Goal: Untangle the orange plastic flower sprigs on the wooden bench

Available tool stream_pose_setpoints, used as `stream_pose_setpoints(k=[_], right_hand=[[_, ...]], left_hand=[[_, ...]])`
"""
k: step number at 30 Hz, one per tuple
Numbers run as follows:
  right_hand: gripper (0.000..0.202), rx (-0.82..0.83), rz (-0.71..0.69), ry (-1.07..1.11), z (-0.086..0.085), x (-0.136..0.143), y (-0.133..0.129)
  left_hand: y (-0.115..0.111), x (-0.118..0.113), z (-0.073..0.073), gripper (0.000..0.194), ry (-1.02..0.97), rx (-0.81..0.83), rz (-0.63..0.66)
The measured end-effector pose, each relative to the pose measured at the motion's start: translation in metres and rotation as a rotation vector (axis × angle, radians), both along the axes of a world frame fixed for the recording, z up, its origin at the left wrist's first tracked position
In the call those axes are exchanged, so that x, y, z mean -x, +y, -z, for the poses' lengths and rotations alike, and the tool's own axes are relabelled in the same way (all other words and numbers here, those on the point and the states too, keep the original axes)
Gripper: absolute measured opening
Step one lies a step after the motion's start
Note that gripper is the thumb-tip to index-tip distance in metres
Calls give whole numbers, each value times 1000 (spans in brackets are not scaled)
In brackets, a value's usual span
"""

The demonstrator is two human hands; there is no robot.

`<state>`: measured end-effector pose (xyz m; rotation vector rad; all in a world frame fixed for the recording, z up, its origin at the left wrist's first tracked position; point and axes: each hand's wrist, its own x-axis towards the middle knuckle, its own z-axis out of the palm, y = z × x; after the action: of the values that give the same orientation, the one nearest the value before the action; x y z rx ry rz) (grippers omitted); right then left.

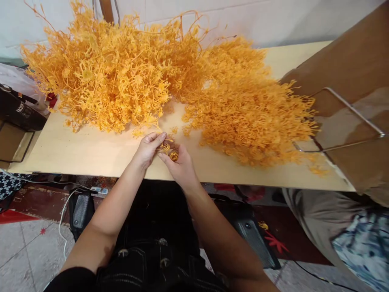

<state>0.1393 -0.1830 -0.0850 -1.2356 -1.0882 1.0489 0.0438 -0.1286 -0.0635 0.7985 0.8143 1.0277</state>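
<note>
Close together over the table's front half, both my hands are closed on small yellow-orange plant pieces. My left hand [147, 149] pinches a thin yellow sprig between thumb and fingers. In my right hand [184, 166] is a small bunch of yellow stems [173, 155], its round end showing above the thumb. Fingers hide part of both. Just beyond my left hand spreads a big loose heap of yellow-orange dried flowers [112, 77]. To the right of my hands lies a second, denser pile of the same flowers [249, 117], heads mostly pointing right.
A pale wooden table [91, 156] runs along a white wall. At its right end stands a brown cardboard box [346, 81], with a bent metal frame [354, 111] before it. A black box [20, 107] is at far left. Another person's leg [322, 223] shows at lower right.
</note>
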Motion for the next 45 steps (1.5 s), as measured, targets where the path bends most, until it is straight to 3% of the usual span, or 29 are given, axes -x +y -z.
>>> stream_pose_setpoints(k=[3,8,15,17,19,21,23,27,30,34,38,41,45], right_hand=[[33,-52,-76,-74,-3,-3,4],[23,-20,-261,-411,-16,-5,-8],[24,-137,-305,-574,-36,-12,-26],[26,-232,-516,-547,-45,-4,-42],[26,-370,-815,-540,-54,5,-60],[23,-433,-898,-570,-62,8,-68],[22,-378,-671,-569,-66,-5,-59],[12,-256,44,-614,-69,-72,-7],[25,-171,272,-731,-69,-121,31],[45,-157,426,-877,-65,-140,55],[25,-267,380,-947,-55,-131,69],[11,-218,440,-969,-51,-129,77],[17,-198,456,-1056,-60,-119,68]], left_hand=[[-1,2,1,21,-7,-14,-4],[0,2,1,25,-6,70,15],[-1,-2,1,23,84,122,-14],[6,-3,0,26,38,167,-92],[12,-5,-1,29,1,183,-182],[13,-9,1,28,68,118,-173],[8,-12,5,25,227,-15,-58],[-6,-10,15,26,431,-231,199],[-11,-4,18,27,477,-338,238],[-12,-1,18,29,579,-473,302],[-12,-1,16,31,663,-545,347],[-12,-1,16,32,697,-569,348],[-11,-1,17,33,724,-589,349]])
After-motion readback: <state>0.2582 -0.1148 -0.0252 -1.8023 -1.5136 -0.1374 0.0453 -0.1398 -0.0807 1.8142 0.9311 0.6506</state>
